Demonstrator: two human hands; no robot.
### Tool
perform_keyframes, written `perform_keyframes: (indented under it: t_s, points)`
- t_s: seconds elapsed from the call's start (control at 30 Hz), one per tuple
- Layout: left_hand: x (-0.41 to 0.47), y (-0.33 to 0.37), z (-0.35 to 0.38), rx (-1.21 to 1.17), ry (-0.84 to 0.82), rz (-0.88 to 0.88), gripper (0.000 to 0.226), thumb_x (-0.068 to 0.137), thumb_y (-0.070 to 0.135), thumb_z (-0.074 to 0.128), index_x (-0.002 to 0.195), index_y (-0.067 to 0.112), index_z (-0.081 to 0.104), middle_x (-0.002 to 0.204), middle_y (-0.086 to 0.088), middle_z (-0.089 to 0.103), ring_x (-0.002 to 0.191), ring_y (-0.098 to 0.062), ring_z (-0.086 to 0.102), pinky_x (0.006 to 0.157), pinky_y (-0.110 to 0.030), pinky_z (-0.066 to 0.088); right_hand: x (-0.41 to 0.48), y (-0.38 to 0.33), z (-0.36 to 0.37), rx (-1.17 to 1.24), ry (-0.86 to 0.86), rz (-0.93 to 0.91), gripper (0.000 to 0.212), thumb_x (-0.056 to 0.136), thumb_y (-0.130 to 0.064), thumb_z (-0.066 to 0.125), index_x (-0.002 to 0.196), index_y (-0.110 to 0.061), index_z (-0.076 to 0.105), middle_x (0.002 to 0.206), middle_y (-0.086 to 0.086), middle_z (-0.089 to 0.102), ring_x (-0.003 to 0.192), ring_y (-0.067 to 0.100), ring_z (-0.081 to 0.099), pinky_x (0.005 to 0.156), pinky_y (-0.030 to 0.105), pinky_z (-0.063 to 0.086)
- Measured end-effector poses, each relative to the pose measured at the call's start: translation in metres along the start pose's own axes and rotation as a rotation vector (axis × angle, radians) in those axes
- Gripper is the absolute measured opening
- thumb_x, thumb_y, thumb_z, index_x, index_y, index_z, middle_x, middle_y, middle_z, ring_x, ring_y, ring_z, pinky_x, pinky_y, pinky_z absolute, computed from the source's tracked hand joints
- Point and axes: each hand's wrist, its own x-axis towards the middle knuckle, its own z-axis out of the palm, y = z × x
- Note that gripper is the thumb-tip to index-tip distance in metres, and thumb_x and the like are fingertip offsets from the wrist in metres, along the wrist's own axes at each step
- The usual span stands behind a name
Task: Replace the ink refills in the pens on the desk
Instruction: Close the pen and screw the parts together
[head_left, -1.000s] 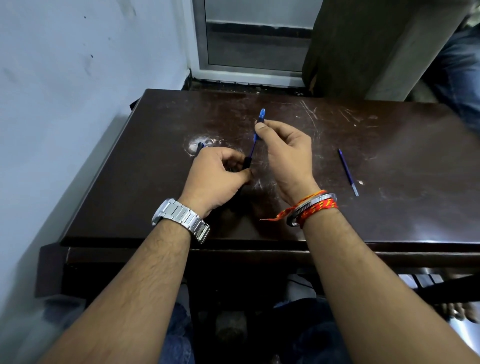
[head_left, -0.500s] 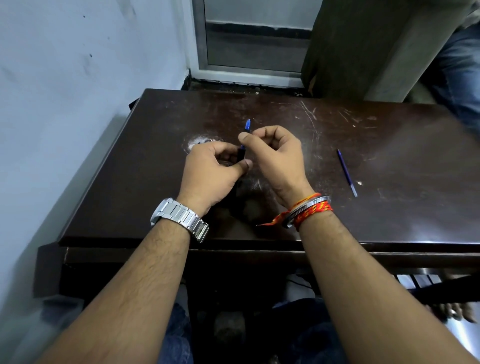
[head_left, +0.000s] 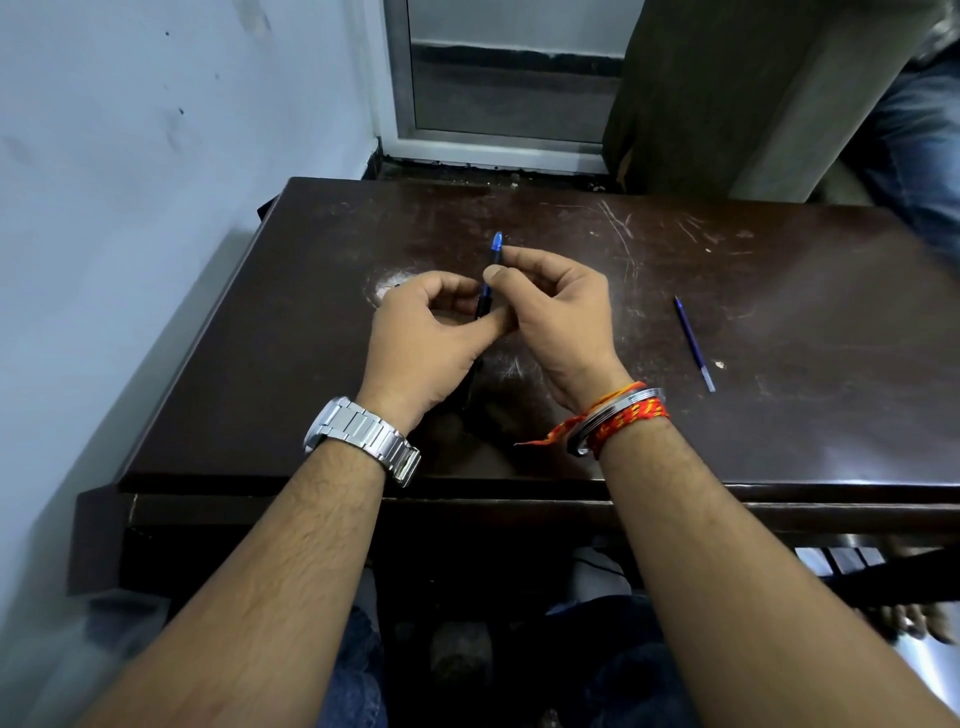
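Note:
Above the middle of the dark brown desk, both hands meet on one pen. My left hand grips the dark pen barrel, most of which is hidden in the fist. My right hand pinches the blue top piece between thumb and forefinger, and its tip sticks up past the fingers. A loose blue ink refill lies flat on the desk to the right of my right hand, apart from it.
A pale wall runs along the desk's left side. Behind the desk are a metal-framed door and a dark panel. Another person's jeans-clad leg shows at the far right.
The blue top piece went down toward the barrel in my left hand, then came up a little. Both hands have stayed close together over the desk. The loose refill has not moved.

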Motion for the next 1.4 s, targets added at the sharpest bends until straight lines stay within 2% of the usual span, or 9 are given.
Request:
perform_keyframes:
  t_s: [0.07, 0.23, 0.47, 0.7, 0.87, 0.97, 1.17, 1.3, 1.4]
  points:
    - [0.0011, 0.0003, 0.0017, -0.044, -0.049, -0.015, 0.01, 0.074, 0.031, 0.082, 0.082, 0.031, 0.075, 0.08, 0.014, 0.077, 0.079, -0.001, 0.072, 0.071, -0.018, 0.053, 0.0007, -0.0001, -0.0002, 0.018, -0.004, -0.002, 0.012, 0.084, -0.004, 0.073, 0.091, -0.013, 0.075, 0.078, 0.003, 0.074, 0.075, 0.017, 0.069, 0.072, 0.032, 0.059]
    - [0.0026, -0.0041, 0.0032, -0.064, -0.051, -0.025, 0.018, 0.079, 0.014, 0.082, 0.079, 0.031, 0.076, 0.072, 0.014, 0.076, 0.074, -0.001, 0.072, 0.067, -0.019, 0.054, 0.0015, 0.0012, -0.0003, 0.008, -0.021, 0.001, 0.015, 0.083, -0.006, 0.073, 0.082, -0.021, 0.076, 0.07, -0.004, 0.074, 0.067, 0.011, 0.067, 0.063, 0.024, 0.056]
    - [0.0035, -0.0057, -0.0025, -0.066, -0.016, -0.049, 0.05, 0.074, 0.021, 0.088, 0.119, 0.013, 0.071, 0.086, 0.006, 0.078, 0.087, -0.003, 0.074, 0.081, -0.028, 0.06, 0.0028, 0.0059, -0.002, -0.021, -0.04, 0.005, 0.009, 0.079, -0.014, 0.073, 0.086, -0.018, 0.077, 0.077, 0.001, 0.074, 0.074, 0.012, 0.068, 0.067, 0.026, 0.053]
    - [0.0, -0.0002, -0.0022, -0.128, -0.07, -0.004, 0.037, 0.079, 0.007, 0.082, 0.114, 0.016, 0.072, 0.081, 0.012, 0.079, 0.081, -0.003, 0.075, 0.07, -0.015, 0.056, 0.0016, 0.0051, -0.0015, -0.004, -0.086, 0.022, 0.015, 0.087, -0.005, 0.061, 0.089, -0.009, 0.075, 0.06, -0.008, 0.067, 0.052, 0.0, 0.057, 0.048, 0.017, 0.045]
    - [-0.0016, 0.002, -0.004, -0.118, -0.044, -0.03, 0.046, 0.077, 0.01, 0.085, 0.12, 0.01, 0.07, 0.088, 0.003, 0.079, 0.084, -0.007, 0.075, 0.076, -0.024, 0.06, 0.0001, 0.0032, -0.0034, -0.014, -0.101, 0.02, 0.006, 0.082, -0.009, 0.073, 0.081, -0.014, 0.071, 0.072, 0.003, 0.07, 0.063, 0.014, 0.064, 0.056, 0.027, 0.054]
    - [-0.0012, 0.0024, -0.0038, -0.12, -0.033, -0.026, 0.04, 0.076, 0.008, 0.085, 0.115, 0.012, 0.073, 0.088, 0.001, 0.079, 0.085, -0.008, 0.076, 0.077, -0.028, 0.061, -0.0012, 0.0038, -0.0046, 0.032, -0.073, 0.011, 0.02, 0.077, -0.013, 0.082, 0.087, -0.008, 0.065, 0.081, 0.014, 0.067, 0.07, 0.024, 0.063, 0.063, 0.036, 0.056]
    - [-0.0009, 0.0017, -0.0024, -0.115, -0.03, -0.019, 0.041, 0.075, 0.009, 0.086, 0.114, 0.012, 0.073, 0.088, 0.001, 0.079, 0.084, -0.008, 0.076, 0.078, -0.029, 0.062, -0.0013, 0.0026, -0.0015, 0.014, -0.057, 0.003, 0.015, 0.079, -0.005, 0.077, 0.091, -0.014, 0.071, 0.079, 0.004, 0.073, 0.069, 0.012, 0.067, 0.062, 0.026, 0.056]
    - [-0.0004, -0.0008, -0.002, -0.118, -0.027, 0.008, 0.034, 0.073, 0.004, 0.085, 0.093, 0.03, 0.075, 0.077, 0.012, 0.077, 0.079, -0.002, 0.073, 0.075, -0.026, 0.061, -0.0026, 0.0027, -0.0027, -0.004, -0.053, -0.02, 0.023, 0.075, -0.008, 0.083, 0.088, -0.013, 0.065, 0.072, 0.002, 0.06, 0.063, 0.012, 0.057, 0.058, 0.024, 0.053]
    - [0.0008, -0.0021, -0.0012, -0.129, -0.031, -0.005, 0.035, 0.073, 0.008, 0.087, 0.103, 0.023, 0.075, 0.078, 0.01, 0.076, 0.08, -0.004, 0.074, 0.073, -0.024, 0.059, -0.0026, 0.0007, -0.0013, 0.043, -0.044, 0.015, 0.016, 0.078, -0.007, 0.078, 0.09, -0.013, 0.069, 0.076, 0.004, 0.069, 0.063, 0.011, 0.062, 0.058, 0.026, 0.053]
